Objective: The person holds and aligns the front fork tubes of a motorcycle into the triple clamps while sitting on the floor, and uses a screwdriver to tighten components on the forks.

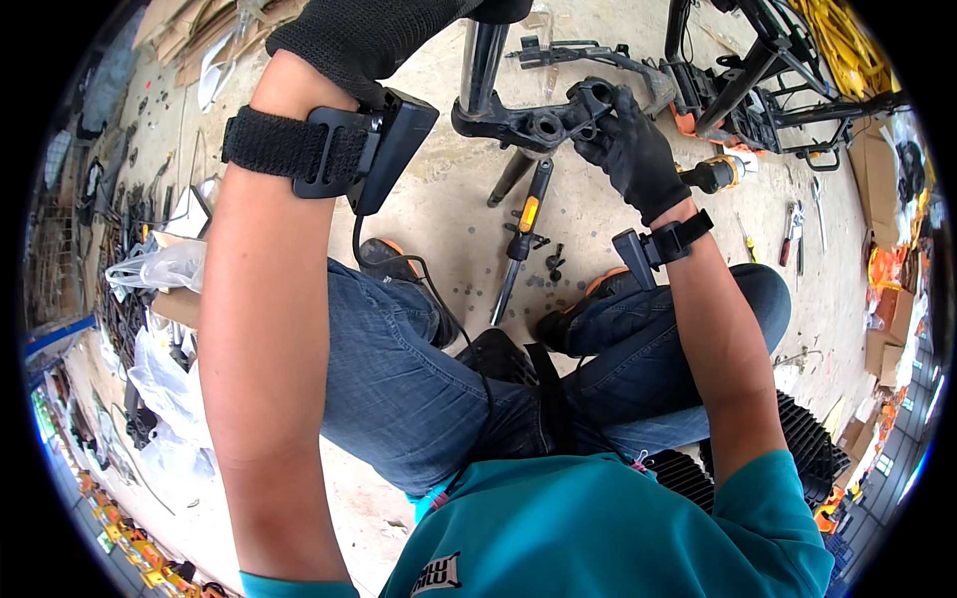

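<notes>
A front fork assembly stands in front of me, with a shiny dark tube (483, 70) and a black triple clamp (546, 128). My left hand (369, 38), in a black knit glove, closes over the top of that tube; the frame's upper edge cuts off part of its fingers. My right hand (633, 149), gloved in black too, has its fingers curled round the clamp's right end. Below the clamp, a rod-shaped tool with a yellow section (528, 214) lies on the floor between my feet, near a small black part (555, 262).
A black metal frame (758, 95) stands at the far right by yellow hoses (847, 40). A yellow-and-black power tool (718, 173), a screwdriver (746, 239) and pliers (791, 234) lie on the right. Plastic bags (164, 384) and metal scrap (120, 239) fill the left.
</notes>
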Motion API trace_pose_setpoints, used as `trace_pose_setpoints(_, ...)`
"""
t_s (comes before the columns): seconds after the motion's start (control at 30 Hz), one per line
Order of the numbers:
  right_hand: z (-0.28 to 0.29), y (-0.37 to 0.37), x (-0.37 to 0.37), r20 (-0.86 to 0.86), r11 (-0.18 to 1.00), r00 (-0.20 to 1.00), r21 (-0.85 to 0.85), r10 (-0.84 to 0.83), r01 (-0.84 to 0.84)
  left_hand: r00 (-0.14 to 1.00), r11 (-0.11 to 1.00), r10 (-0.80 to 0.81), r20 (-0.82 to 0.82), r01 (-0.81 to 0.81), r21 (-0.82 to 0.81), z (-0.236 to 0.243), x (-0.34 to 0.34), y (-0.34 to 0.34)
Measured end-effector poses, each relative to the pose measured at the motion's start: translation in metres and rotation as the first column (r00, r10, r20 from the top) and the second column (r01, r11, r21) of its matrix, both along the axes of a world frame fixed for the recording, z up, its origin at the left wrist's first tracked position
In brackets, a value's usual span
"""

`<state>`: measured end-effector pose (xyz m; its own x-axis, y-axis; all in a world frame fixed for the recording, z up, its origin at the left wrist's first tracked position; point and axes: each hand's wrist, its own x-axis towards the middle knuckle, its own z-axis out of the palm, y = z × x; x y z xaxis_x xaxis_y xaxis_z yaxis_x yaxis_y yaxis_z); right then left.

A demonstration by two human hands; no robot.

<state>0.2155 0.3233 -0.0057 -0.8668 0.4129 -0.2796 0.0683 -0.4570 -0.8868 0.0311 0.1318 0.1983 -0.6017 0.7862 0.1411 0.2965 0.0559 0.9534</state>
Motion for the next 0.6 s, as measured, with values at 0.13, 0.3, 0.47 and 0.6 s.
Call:
trace_pose_setpoints(0.13,-0.003,0.002,0.002,-0.025,1.000,1.000,-0.001,0.012,-0.012,0.991,0.992,-0.115,0.064,0.111,0.057,-0.004,-0.009,-0.002)
trace_pose_setpoints(0.3,-0.001,0.008,0.006,-0.044,0.949,0.997,0.312,0.058,-0.042,0.946,0.985,-0.018,-0.323,0.071,0.155,-0.016,-0.008,-0.010)
trace_pose_setpoints(0.47,0.030,0.013,0.022,0.109,0.965,0.960,-0.068,0.258,-0.252,0.981,0.951,-0.100,0.167,0.045,0.306,-0.020,-0.026,-0.003)
trace_pose_setpoints(0.6,0.044,-0.018,0.024,0.208,0.898,0.885,0.057,0.416,-0.435,0.959,0.929,-0.192,0.207,0.110,0.353,-0.020,-0.041,-0.008)
